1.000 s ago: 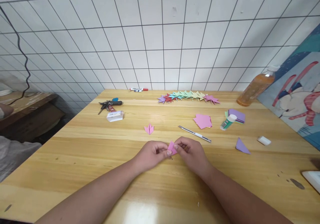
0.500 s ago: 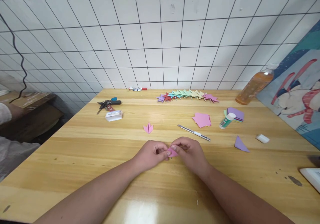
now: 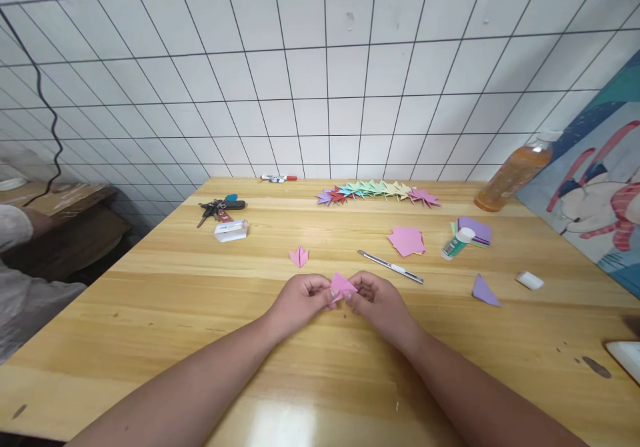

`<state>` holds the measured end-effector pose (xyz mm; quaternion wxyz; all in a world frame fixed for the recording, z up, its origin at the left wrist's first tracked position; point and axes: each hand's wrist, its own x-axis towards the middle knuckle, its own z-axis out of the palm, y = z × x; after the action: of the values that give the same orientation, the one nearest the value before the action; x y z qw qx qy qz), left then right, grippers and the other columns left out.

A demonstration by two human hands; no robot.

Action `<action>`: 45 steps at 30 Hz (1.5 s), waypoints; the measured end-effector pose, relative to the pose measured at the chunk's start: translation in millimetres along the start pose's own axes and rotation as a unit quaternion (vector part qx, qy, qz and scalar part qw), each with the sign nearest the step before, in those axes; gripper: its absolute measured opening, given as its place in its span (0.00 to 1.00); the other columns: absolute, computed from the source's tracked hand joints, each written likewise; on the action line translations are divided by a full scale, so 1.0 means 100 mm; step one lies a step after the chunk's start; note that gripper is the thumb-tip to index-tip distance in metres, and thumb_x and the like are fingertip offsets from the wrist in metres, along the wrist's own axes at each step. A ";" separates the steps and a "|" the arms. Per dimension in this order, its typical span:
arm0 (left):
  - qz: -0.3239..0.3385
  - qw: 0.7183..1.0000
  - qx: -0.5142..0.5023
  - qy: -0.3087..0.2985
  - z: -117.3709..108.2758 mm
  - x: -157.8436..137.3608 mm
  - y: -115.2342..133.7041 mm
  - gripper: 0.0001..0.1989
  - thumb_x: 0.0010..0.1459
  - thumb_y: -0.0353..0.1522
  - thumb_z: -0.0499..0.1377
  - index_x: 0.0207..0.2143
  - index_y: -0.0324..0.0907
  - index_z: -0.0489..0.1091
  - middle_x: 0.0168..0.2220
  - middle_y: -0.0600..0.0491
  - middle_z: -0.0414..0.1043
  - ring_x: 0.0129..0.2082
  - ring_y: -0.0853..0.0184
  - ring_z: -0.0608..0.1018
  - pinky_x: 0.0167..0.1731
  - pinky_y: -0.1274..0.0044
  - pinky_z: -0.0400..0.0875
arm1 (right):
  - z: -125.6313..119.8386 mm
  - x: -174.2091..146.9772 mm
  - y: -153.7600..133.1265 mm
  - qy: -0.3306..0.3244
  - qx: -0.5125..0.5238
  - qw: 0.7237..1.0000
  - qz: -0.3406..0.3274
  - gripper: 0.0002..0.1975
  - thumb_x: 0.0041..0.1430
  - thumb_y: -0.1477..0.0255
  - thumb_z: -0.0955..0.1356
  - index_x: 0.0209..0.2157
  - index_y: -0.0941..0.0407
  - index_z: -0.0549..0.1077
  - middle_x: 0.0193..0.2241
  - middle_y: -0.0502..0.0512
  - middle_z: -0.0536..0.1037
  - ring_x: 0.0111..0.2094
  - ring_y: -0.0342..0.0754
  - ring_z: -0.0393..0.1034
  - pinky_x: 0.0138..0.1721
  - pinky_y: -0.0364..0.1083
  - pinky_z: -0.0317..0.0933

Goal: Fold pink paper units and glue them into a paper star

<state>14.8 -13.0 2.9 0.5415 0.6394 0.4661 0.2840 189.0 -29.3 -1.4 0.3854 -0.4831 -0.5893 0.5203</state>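
Left forearm (image 3: pixel 200 380): slanted, bare, from the lower left toward the middle.
Right forearm (image 3: pixel 465 380): slanted in, bare, from the lower right.
Left hand (image 3: pixel 300 304): was curled, its thumb and fingers pinched.
Right hand (image 3: pixel 384 307): was pinched too, its fingers bent inward.
Thumbs (image 3: pixel 324 298): pointed toward each other, tips near but apart.
Wrists (image 3: pixel 270 329): looked nearly straight.

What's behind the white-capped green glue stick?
A stack of coloured paper sheets, purple on top, with green peeking out. The part that the glue stick covers can't be seen.
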 end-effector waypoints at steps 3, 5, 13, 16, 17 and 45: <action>0.025 0.998 0.057 0.003 0.02 -0.02 0.02 0.16 0.51 0.42 0.57 0.23 0.37 0.69 0.21 0.55 0.68 0.21 0.73 0.67 0.22 0.82 0.58 | -0.01 0.01 0.01 0.021 -0.018 1.000 0.000 0.07 0.50 0.67 0.66 0.26 0.57 0.67 0.24 0.50 0.73 0.26 0.42 0.67 0.29 0.41 0.62; 0.044 0.995 0.086 0.014 0.03 -0.04 0.03 0.14 0.51 0.42 0.57 0.27 0.38 0.70 0.23 0.56 0.69 0.22 0.73 0.67 0.21 0.83 0.56 | -0.04 0.00 0.03 0.017 -0.045 0.999 -0.007 0.06 0.50 0.68 0.66 0.26 0.56 0.67 0.24 0.49 0.73 0.26 0.42 0.67 0.28 0.40 0.61; 0.076 0.986 0.151 -0.004 0.00 -0.06 -0.02 0.12 0.54 0.38 0.55 0.29 0.40 0.72 0.21 0.56 0.67 0.20 0.74 0.63 0.21 0.82 0.55 | -0.05 -0.05 0.06 -0.009 -0.155 0.987 -0.044 0.03 0.51 0.71 0.65 0.26 0.55 0.68 0.21 0.47 0.73 0.23 0.41 0.65 0.24 0.39 0.58; 0.055 0.991 0.120 -0.001 0.00 -0.04 -0.06 0.13 0.54 0.39 0.55 0.28 0.38 0.71 0.19 0.57 0.63 0.20 0.74 0.61 0.20 0.83 0.53 | -0.04 -0.03 0.03 0.016 -0.100 0.994 -0.035 0.03 0.51 0.70 0.65 0.27 0.56 0.68 0.23 0.48 0.72 0.25 0.42 0.66 0.27 0.40 0.60; 0.050 0.993 0.110 -0.003 0.00 -0.04 -0.06 0.13 0.54 0.40 0.55 0.28 0.38 0.70 0.20 0.57 0.63 0.20 0.74 0.61 0.21 0.83 0.54 | -0.04 -0.03 0.02 0.024 -0.079 0.996 -0.031 0.04 0.51 0.70 0.66 0.27 0.56 0.68 0.23 0.49 0.72 0.26 0.42 0.67 0.27 0.40 0.61; -0.016 0.989 -0.121 -0.083 -0.07 0.00 -0.05 0.17 0.54 0.41 0.56 0.25 0.35 0.72 0.24 0.51 0.73 0.23 0.72 0.71 0.26 0.81 0.63 | -0.11 -0.08 0.01 0.002 -0.271 0.918 -0.290 0.14 0.56 0.79 0.63 0.37 0.50 0.75 0.31 0.50 0.76 0.32 0.41 0.69 0.32 0.40 0.61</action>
<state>7.0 -9.9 -0.4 0.6560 0.5833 0.3918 0.2755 201.9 -34.2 0.1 0.3747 -0.3782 -0.8211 0.2057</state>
